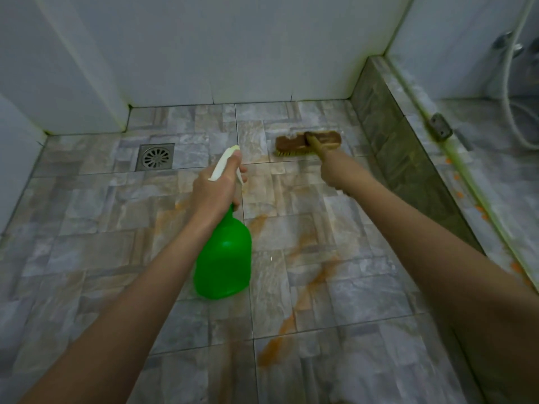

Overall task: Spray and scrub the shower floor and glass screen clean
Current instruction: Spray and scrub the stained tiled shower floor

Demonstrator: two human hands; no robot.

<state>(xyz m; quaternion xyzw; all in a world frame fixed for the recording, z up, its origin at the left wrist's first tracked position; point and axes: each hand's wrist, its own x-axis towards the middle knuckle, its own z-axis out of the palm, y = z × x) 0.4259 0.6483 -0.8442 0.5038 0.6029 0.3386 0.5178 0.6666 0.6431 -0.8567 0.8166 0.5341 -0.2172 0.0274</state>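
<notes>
Scrubbing seems barely begun: left hand point(217, 189) grips the spray bottle point(224, 258) mid-frame, right hand point(335, 170) grips the brush point(309, 142) on the orange-stained floor point(87, 228) upper centre, glass screen point(466, 68) at right apparently untouched.

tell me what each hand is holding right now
Left hand: grips the spray bottle by its neck.
Right hand: grips the brush by its handle.

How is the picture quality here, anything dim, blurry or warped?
Head view: dim, flat, bluish light, no hard shadows; the wide lens tilts and bends the straight edges of the walls; the spray bottle in the left hand, the brush in the right hand and the drain read fairly sharp; the shower hose behind the glass screen looks hazy.
</notes>
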